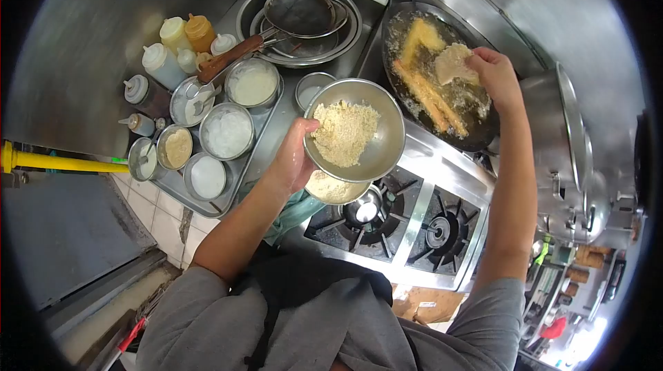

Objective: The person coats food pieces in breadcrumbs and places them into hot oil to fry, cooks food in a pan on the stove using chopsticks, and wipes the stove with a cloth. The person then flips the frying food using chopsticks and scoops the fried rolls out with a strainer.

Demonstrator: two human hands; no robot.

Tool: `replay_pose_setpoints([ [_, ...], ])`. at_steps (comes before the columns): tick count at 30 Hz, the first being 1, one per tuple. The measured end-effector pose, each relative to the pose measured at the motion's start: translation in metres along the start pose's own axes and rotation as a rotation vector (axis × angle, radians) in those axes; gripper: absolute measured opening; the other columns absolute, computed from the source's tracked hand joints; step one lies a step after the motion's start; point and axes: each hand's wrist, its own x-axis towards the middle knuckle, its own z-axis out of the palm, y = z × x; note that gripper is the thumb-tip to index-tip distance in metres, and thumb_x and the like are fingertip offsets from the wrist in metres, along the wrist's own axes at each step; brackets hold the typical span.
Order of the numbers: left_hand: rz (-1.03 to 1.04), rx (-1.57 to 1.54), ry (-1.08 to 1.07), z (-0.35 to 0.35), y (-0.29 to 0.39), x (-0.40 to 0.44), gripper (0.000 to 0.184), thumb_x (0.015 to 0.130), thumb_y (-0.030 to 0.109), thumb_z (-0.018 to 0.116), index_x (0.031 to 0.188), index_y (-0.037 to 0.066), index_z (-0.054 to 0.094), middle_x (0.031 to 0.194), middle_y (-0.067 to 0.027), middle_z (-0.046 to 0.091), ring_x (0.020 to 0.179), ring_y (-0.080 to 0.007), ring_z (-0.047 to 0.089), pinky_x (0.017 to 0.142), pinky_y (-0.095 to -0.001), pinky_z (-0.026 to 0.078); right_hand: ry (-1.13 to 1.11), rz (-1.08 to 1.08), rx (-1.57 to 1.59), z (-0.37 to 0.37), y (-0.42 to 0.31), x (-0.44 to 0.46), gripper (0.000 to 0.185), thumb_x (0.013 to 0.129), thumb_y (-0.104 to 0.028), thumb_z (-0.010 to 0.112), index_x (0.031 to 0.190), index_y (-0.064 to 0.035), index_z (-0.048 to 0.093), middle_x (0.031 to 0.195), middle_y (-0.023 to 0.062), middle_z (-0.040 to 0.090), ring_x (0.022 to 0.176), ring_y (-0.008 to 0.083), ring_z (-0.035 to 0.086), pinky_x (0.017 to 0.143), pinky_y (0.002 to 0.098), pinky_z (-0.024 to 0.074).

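My left hand (295, 153) grips the rim of a steel mixing bowl (387, 140), thumb inside the edge. Pale yellow breadcrumbs (343, 133) lie in the bowl, which is tilted a little. Over the wok (483, 122) of bubbling oil, my right hand (494, 77) pinches a flat, crumb-coated piece of food (454, 64) by its edge. Whether that piece touches the oil I cannot tell. Golden fried pieces (429, 98) float in the oil beside it. Another bowl of crumbs (338, 190) sits partly hidden under the held bowl.
To the left, a metal tray (238, 178) carries several bowls of powders. Squeeze bottles (160, 64) stand behind them. A strainer (304, 12) rests across a large basin (352, 33). Gas burners (438, 233) are in front of me, and tall pots (552, 136) stand at the right.
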Motion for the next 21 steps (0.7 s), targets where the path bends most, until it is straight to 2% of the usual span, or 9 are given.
replay_pose_setpoints([
  [3,0.022,-0.003,-0.004,0.000,0.002,-0.001,0.066,0.092,0.042,0.048,0.141,-0.002,0.049,0.136,-0.0187,0.060,0.125,-0.0306,0.059,0.111,-0.0436,0.042,-0.021,0.201,0.103,0.008,0.026,0.006,0.016,0.085,-0.019,0.069,0.086,-0.0033,0.071,0.071,-0.0025,0.060,0.057,0.0060,0.048,0.053,0.0244,0.0368],
  [5,0.036,-0.003,0.013,-0.003,0.006,-0.008,0.064,0.093,0.041,0.048,0.140,-0.002,0.049,0.135,-0.0182,0.061,0.124,-0.0300,0.059,0.110,-0.0434,0.042,0.010,0.297,0.119,0.017,0.047,0.003,0.018,0.082,-0.019,0.068,0.081,-0.0005,0.071,0.071,-0.0014,0.059,0.063,0.0097,0.049,0.058,0.0279,0.0393],
  [7,0.039,0.004,0.030,0.004,0.008,-0.012,0.063,0.093,0.040,0.048,0.140,-0.002,0.049,0.135,-0.0178,0.061,0.124,-0.0298,0.059,0.110,-0.0434,0.042,0.021,0.275,0.009,0.006,0.089,0.010,0.021,0.083,-0.021,0.068,0.085,-0.0012,0.073,0.074,0.0044,0.066,0.066,0.0165,0.059,0.062,0.0324,0.0457],
  [9,0.040,0.020,0.056,0.005,0.008,-0.014,0.062,0.093,0.039,0.048,0.140,-0.001,0.050,0.135,-0.0175,0.061,0.124,-0.0297,0.059,0.110,-0.0435,0.042,0.114,0.233,-0.594,0.000,0.103,0.004,0.022,0.082,-0.024,0.068,0.091,-0.0054,0.075,0.082,0.0118,0.073,0.075,0.0250,0.068,0.070,0.0381,0.0511],
  [10,0.040,-0.005,0.058,0.002,0.007,-0.013,0.062,0.094,0.039,0.047,0.140,-0.002,0.049,0.136,-0.0182,0.060,0.125,-0.0304,0.059,0.110,-0.0449,0.042,0.112,0.276,-0.652,-0.003,0.078,-0.006,0.024,0.083,-0.028,0.067,0.095,-0.0099,0.076,0.089,0.0156,0.074,0.085,0.0290,0.072,0.078,0.0419,0.0535],
  [13,0.040,-0.049,0.052,-0.001,0.007,-0.013,0.060,0.094,0.038,0.047,0.139,-0.001,0.050,0.135,-0.0166,0.061,0.125,-0.0300,0.059,0.110,-0.0449,0.041,0.146,0.181,-0.456,0.009,0.005,-0.041,0.026,0.084,-0.032,0.071,0.096,-0.0087,0.077,0.088,0.0119,0.075,0.082,0.0245,0.072,0.076,0.0383,0.0541],
  [15,0.042,-0.062,0.036,0.003,0.008,-0.014,0.059,0.094,0.038,0.047,0.139,0.000,0.050,0.135,-0.0166,0.061,0.125,-0.0304,0.059,0.110,-0.0466,0.041,0.112,-0.148,-0.119,0.044,-0.009,-0.061,0.023,0.084,-0.028,0.074,0.095,-0.0083,0.077,0.089,0.0098,0.075,0.079,0.0228,0.071,0.075,0.0362,0.0541],
  [18,0.033,-0.086,-0.007,0.007,0.005,-0.013,0.058,0.094,0.039,0.047,0.138,0.002,0.051,0.136,-0.0151,0.060,0.126,-0.0303,0.058,0.110,-0.0480,0.042,-0.236,-0.232,-0.150,0.111,-0.093,-0.117,0.028,0.082,-0.031,0.077,0.099,-0.0084,0.076,0.097,0.0075,0.075,0.085,0.0257,0.072,0.078,0.0366,0.0551],
  [21,0.016,-0.108,-0.005,-0.003,-0.003,-0.002,0.057,0.094,0.040,0.047,0.138,0.004,0.052,0.135,-0.0136,0.060,0.125,-0.0297,0.058,0.110,-0.0481,0.042,-0.186,-0.427,-0.503,0.168,-0.116,-0.141,0.041,0.075,-0.041,0.080,0.096,-0.0077,0.070,0.095,0.0130,0.069,0.086,0.0304,0.071,0.076,0.0427,0.0556],
])
